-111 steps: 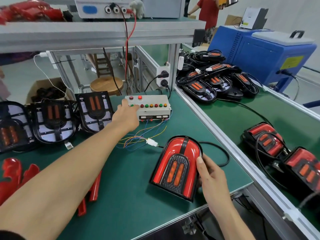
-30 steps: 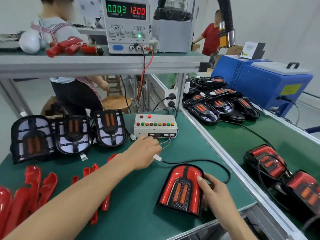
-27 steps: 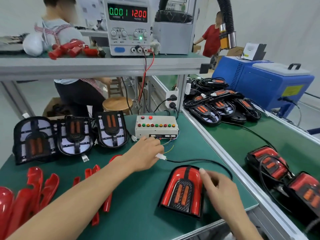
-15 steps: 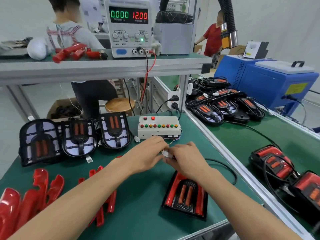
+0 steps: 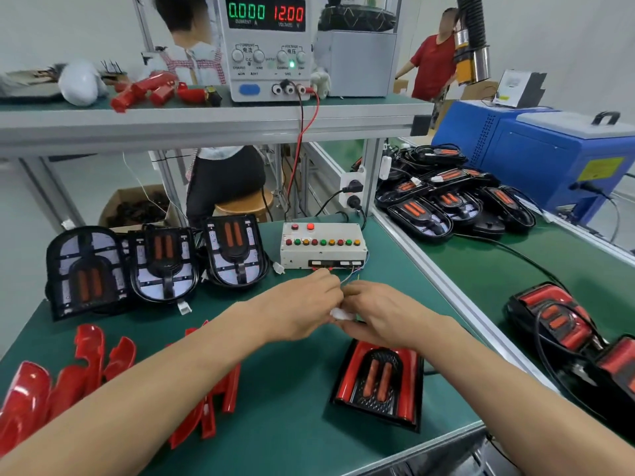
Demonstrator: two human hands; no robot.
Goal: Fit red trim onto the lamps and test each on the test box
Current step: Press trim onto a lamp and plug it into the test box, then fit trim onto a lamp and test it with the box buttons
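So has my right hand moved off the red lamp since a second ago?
Yes. The right hand left the lamp and went forward toward the test box, meeting the left hand at the white connector.

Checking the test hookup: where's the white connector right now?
Head view, centre: the white connector is pinched between the left hand and right hand, just in front of the test box, above the red-trimmed lamp.
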